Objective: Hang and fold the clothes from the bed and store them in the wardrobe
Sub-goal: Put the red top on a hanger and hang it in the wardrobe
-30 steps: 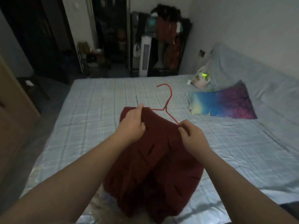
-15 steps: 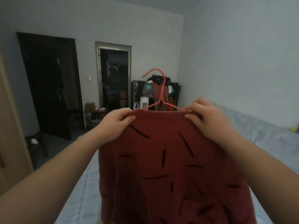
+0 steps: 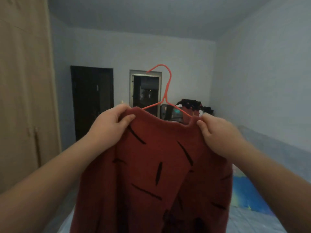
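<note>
In the head view, the red sweater, a second earlier bunched on the bed, had risen upright on its hanger, with the fingers of the left hand and right hand clamped on its shoulders, seemingly ready for the wardrobe.

We count one red sweater, mid-frame, and one red wire hanger above its neckline. There are two hands, the left hand and the right hand. At the left edge we find one tan wardrobe. On the far wall we count one black door and one framed doorway. Along the bottom lies one bed, with one blue pillow at lower right.
</note>
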`<action>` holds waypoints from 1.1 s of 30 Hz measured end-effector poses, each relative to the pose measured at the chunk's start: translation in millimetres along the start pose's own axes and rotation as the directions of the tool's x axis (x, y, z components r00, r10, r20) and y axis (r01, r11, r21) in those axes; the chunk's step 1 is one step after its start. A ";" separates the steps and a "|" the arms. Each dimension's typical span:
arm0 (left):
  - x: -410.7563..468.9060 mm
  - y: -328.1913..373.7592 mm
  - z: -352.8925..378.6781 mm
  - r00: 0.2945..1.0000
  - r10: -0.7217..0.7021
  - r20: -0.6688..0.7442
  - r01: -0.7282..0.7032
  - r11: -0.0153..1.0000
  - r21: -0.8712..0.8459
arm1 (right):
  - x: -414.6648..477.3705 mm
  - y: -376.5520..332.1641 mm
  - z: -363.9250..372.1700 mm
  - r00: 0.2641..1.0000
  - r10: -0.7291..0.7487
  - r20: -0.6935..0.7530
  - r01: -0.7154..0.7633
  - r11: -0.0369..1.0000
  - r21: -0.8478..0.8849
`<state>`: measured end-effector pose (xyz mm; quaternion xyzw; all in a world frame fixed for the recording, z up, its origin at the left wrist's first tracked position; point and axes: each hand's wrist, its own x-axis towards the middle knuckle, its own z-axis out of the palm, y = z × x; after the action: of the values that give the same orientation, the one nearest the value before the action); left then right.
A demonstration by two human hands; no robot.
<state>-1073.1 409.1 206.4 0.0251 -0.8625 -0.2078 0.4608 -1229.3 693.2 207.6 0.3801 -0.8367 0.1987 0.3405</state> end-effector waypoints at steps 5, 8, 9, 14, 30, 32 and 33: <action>-6.0 31.8 -15.8 0.981 0.191 -0.036 -0.180 0.964 0.196 | 16.6 -20.8 -10.6 0.942 -0.261 -0.210 0.246 0.965 -0.094; -7.5 42.0 -35.6 0.979 0.201 0.017 -0.192 0.901 0.389 | 29.0 -18.3 -16.2 0.909 -0.308 -0.282 0.287 0.951 -0.113; -9.6 43.4 -45.0 0.983 0.183 0.012 -0.165 0.851 0.498 | 32.8 -14.2 -16.0 0.907 -0.283 -0.312 0.271 0.959 -0.083; -33.5 53.5 -86.8 1.000 -0.001 0.016 -0.010 0.753 0.658 | 39.9 -18.2 -4.9 0.901 -0.187 -0.392 0.251 0.961 0.119; -188.4 82.5 -233.7 0.899 -0.392 -0.196 0.423 0.662 0.619 | 14.5 -220.2 30.1 0.737 -0.613 -0.284 0.665 0.583 0.466; -215.3 84.1 -271.8 0.878 -0.356 -0.321 0.473 0.546 0.691 | 13.3 -252.4 32.7 0.739 -0.625 -0.250 0.642 0.543 0.541; -229.5 85.3 -290.6 0.877 -0.329 -0.350 0.475 0.481 0.737 | 10.5 -273.5 33.6 0.729 -0.641 -0.241 0.645 0.523 0.558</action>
<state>-694.7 443.3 201.0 0.4491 -0.7899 0.1060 0.4040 -1037.3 495.1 212.2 0.7486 -0.5255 0.3172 0.2506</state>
